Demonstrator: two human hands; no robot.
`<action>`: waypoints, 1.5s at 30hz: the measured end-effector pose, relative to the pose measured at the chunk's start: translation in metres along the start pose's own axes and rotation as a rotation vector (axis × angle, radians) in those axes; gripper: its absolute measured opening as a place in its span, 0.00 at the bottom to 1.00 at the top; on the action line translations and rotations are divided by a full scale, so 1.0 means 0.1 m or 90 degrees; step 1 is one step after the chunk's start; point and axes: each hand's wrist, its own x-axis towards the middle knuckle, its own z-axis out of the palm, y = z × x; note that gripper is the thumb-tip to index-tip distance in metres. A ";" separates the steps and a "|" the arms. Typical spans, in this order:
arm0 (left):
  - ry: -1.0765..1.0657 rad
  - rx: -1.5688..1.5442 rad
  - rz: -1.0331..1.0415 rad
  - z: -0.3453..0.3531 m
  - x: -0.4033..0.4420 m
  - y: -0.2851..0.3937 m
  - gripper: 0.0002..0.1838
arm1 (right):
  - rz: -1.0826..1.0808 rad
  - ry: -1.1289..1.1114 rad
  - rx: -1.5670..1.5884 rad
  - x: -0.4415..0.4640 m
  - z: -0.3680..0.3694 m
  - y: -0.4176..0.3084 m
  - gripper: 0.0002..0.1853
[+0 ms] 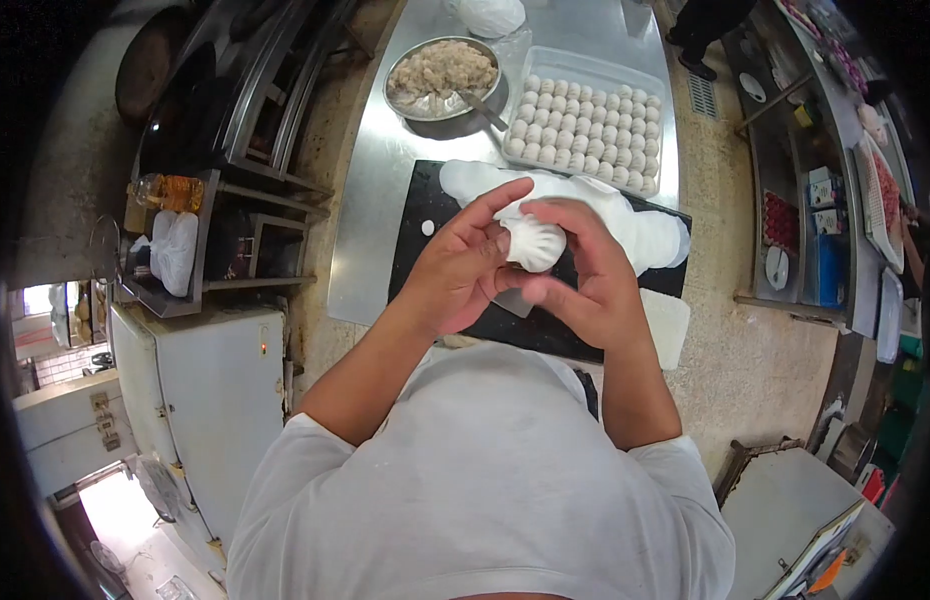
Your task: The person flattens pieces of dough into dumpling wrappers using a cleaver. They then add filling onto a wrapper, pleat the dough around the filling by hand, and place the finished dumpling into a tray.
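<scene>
A white pleated dumpling is held up between my two hands, over the black board. My left hand supports it from the left, with the thumb against its side and the index finger stretched beyond it. My right hand curves round its right side, fingers over the top and thumb below. Behind my hands a white cloth lies bunched across the board. On the board's left part sits a small white dough piece. A grey flat blade-like piece shows partly below my hands.
On the steel table stand a metal bowl of filling with a spatula and a clear tray with rows of dumplings. A white slab lies at the right front. Shelving flanks the right; a person's legs show beyond.
</scene>
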 end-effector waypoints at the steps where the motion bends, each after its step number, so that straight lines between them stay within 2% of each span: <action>1: -0.028 -0.052 -0.016 -0.01 0.01 -0.02 0.32 | 0.044 -0.017 0.013 -0.04 -0.02 0.03 0.26; 2: -0.027 -0.056 -0.019 0.00 0.02 -0.04 0.32 | 0.049 -0.016 0.011 -0.06 -0.05 0.06 0.26; 4: 0.045 0.046 -0.028 0.02 0.05 -0.05 0.28 | -0.005 -0.009 -0.172 -0.08 -0.13 0.11 0.27; 8: 0.012 0.078 -0.026 -0.16 0.11 -0.07 0.29 | 0.076 -0.025 -0.175 -0.07 -0.19 0.08 0.24; 10: -0.048 0.306 0.026 -0.21 0.16 -0.07 0.28 | 0.069 -0.062 -0.191 -0.05 -0.20 0.14 0.22; 13: 0.003 0.334 0.038 -0.22 0.23 -0.14 0.29 | 0.047 -0.069 -0.218 -0.01 -0.25 0.22 0.21; 18: 0.038 0.331 0.012 -0.40 0.50 -0.29 0.29 | 0.122 -0.097 -0.258 0.07 -0.35 0.36 0.21; 20: 0.037 0.310 -0.070 -0.48 0.60 -0.32 0.29 | 0.148 -0.106 -0.297 0.11 -0.38 0.44 0.22; 22: 0.045 0.308 -0.079 -0.58 0.74 -0.38 0.30 | 0.171 -0.109 -0.272 0.20 -0.43 0.51 0.26; 24: 0.063 0.253 -0.101 -0.67 0.86 -0.43 0.31 | 0.281 -0.074 -0.193 0.30 -0.48 0.52 0.29; 25: 0.067 0.248 -0.107 -0.70 0.91 -0.44 0.31 | 0.290 -0.075 -0.192 0.33 -0.51 0.56 0.29; 27: 0.073 0.278 -0.114 -0.73 0.98 -0.42 0.32 | 0.283 -0.077 -0.159 0.40 -0.57 0.65 0.33; 31: 0.058 0.299 -0.105 -0.76 1.09 -0.45 0.30 | 0.248 -0.120 -0.208 0.49 -0.61 0.80 0.33; 36: 0.054 0.315 -0.104 -0.94 1.20 -0.49 0.27 | 0.238 -0.143 -0.267 0.58 -0.68 0.86 0.28; 40: 0.012 0.258 -0.105 -0.91 1.35 -0.43 0.29 | 0.259 -0.143 -0.288 0.57 -0.93 1.04 0.27; 42: 0.021 0.532 -0.090 -0.78 1.45 -0.32 0.29 | 0.192 -0.082 -0.270 0.63 -1.17 1.21 0.25; 43: 0.011 0.606 -0.028 -0.82 1.50 -0.35 0.28 | 0.213 -0.061 -0.280 0.69 -1.34 1.29 0.25; 45: 0.007 0.631 0.002 -0.83 1.58 -0.34 0.26 | 0.255 0.026 -0.259 0.82 -1.74 1.50 0.22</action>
